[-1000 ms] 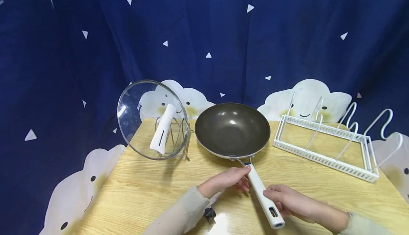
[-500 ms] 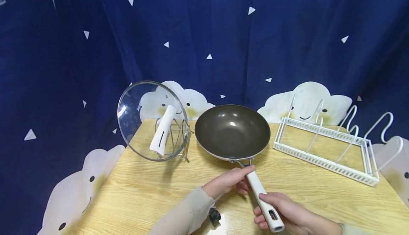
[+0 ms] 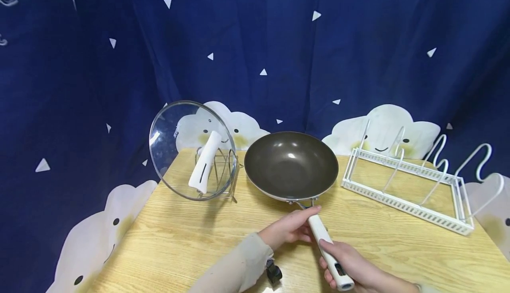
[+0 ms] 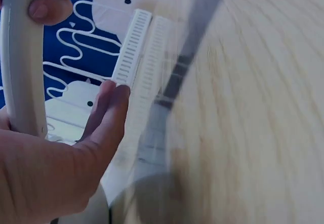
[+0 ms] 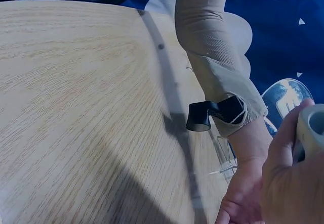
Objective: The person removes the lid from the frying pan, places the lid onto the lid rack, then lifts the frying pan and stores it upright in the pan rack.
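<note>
A wok (image 3: 291,167) with a dark inside and a pale handle (image 3: 317,227) is at the middle of the table, its handle pointing toward me. My left hand (image 3: 288,229) holds the handle near the bowl, thumb over it; in the left wrist view, this hand's fingers (image 4: 109,118) reach out fairly straight beyond it. Nearer the handle's end, my right hand (image 3: 350,260) grips it, thumb on top and fingers curled beneath. The right wrist view shows the handle's end (image 5: 315,125) in that hand. Whether the wok's base touches the table is hard to tell.
To the left, a glass lid (image 3: 171,151) with a white upright handle (image 3: 205,162) leans in a wire stand (image 3: 233,191). A white rack (image 3: 406,204) with curved wire dividers stands on the right of the wooden table (image 3: 167,248). Behind hangs a dark blue curtain (image 3: 255,32).
My right hand has slid under the handle, and its fingers now wrap beneath it. The left thumb has moved further over the handle. The wok keeps its place.
</note>
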### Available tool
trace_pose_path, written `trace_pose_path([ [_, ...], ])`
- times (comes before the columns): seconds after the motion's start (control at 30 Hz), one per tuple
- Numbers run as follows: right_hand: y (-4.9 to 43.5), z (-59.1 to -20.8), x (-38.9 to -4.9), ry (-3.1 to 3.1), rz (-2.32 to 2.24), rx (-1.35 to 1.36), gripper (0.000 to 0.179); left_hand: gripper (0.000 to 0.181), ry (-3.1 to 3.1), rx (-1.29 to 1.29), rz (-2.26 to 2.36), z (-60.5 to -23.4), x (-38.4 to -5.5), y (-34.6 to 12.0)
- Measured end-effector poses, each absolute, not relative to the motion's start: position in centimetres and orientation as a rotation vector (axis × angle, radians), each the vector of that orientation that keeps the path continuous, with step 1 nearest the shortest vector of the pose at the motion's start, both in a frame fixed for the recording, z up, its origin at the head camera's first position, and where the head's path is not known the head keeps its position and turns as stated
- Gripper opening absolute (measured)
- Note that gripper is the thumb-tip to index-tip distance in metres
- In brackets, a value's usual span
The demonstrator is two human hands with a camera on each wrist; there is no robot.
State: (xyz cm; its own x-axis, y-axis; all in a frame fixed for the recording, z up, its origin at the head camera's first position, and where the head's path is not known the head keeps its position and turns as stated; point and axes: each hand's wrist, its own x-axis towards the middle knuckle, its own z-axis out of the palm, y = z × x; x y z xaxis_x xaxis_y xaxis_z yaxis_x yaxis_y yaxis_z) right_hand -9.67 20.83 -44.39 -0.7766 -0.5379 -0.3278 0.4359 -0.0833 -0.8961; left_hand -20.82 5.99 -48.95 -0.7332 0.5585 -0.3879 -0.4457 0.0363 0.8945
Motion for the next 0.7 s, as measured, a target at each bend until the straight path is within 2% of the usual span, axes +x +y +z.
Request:
trace_pose_path([
  [0.17, 20.6, -44.4, -9.8, 1.543, -1.902, -0.147, 0.038, 0.042, 1.459, 0.066, 1.873, -49.1, -20.7, 6.4],
  [0.37, 20.7, -44.5, -9.9, 1.539, -1.894, -0.179, 0.035, 0.050, 1.288, 0.006, 1.950, -48.9, -20.5, 6.9],
  [0.6, 20.8, -44.6, -10.0, 1.557, -1.872, -0.249, 0.027, 0.028, 1.101, -0.069, 2.036, -48.6, -20.5, 7.4],
  [0.7, 20.9, -44.7, -10.1, 1.554, -1.860, -0.286, 0.028, 0.031, 1.091, -0.079, 2.041, -48.4, -20.6, 7.6],
])
